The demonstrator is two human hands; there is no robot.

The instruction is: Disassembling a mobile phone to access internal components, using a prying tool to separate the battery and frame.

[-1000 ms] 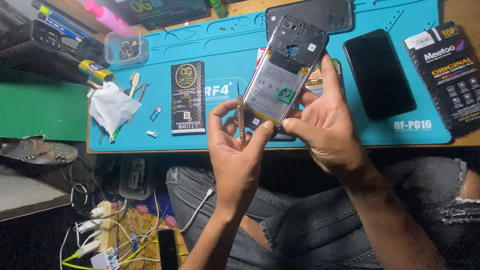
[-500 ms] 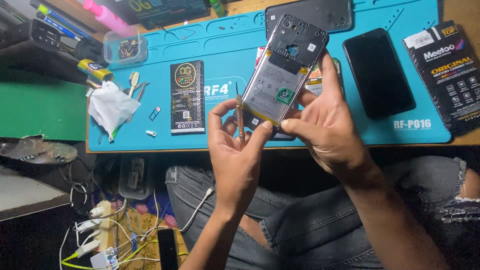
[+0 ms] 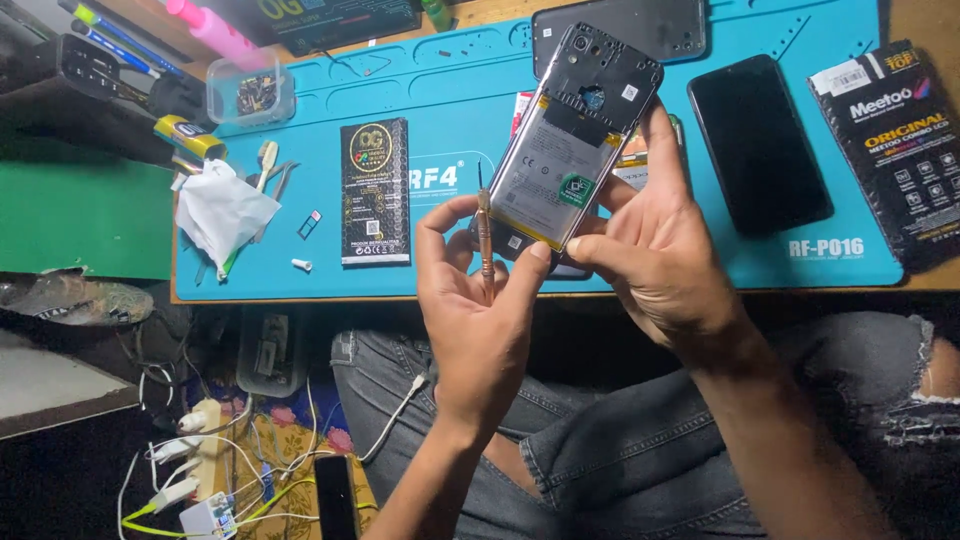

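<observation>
Nothing much has shifted since the earlier frames: both hands hold as they did, with the opened phone (image 3: 575, 150) tilted a touch more toward the mat's far edge. 1 blue work mat (image 3: 450, 70) covers a wooden bench whose bare strip shows along the far edge; below the near edge lie the person's jeans, tangled cables and a white power strip (image 3: 205, 440) on the floor.

The left hand (image 3: 480, 310) has its fingers closed around 1 slim screwdriver (image 3: 486, 235), held upright, tip up, just beside the phone's lower left corner. The right hand (image 3: 660, 250) grips the opened phone by its lower end and right side, lifting it above the mat's middle, the battery and camera end facing up.

Counted on the mat: 1 black phone screen (image 3: 760, 145) toward the right edge, 1 dark back cover (image 3: 640, 25) at the far edge, 1 black packet (image 3: 375, 190) left of centre, 1 crumpled white tissue (image 3: 222, 210) at the left edge, 1 clear plastic tub (image 3: 250, 95) in the far left corner. 1 black box (image 3: 895, 140) lies at the right edge.
</observation>
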